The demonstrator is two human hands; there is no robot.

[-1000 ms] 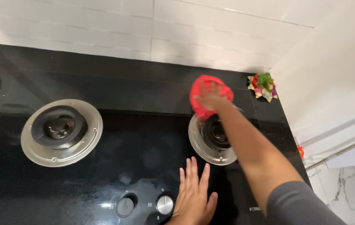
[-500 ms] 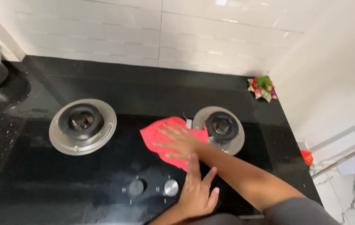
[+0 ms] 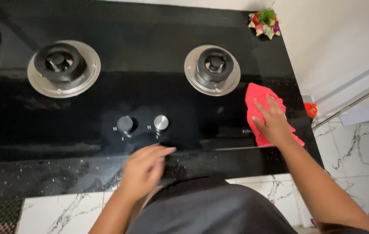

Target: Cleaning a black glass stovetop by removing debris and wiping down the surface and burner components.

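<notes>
I see my right hand point(image 3: 273, 123) pressing flat, fingers spread, on the red cloth point(image 3: 258, 97) at the right edge of the black glass hob point(image 3: 106, 108), its length running toward me, while my left hand point(image 3: 143, 169), blurred and loosely open, holds nothing.

Flat black cooktop point(image 3: 106, 117) open between two raised burners point(image 3: 212, 69), knobs point(image 3: 161, 122) near front edge

A bright red cloth point(image 3: 258, 106) lies on the glossy black stove point(image 3: 149, 91), whose two silver rings point(image 3: 63, 80) hold black burners point(image 3: 214, 64), by a white, grey-veined marble floor point(image 3: 357, 147) and multicoloured flowers point(image 3: 263, 24).
</notes>
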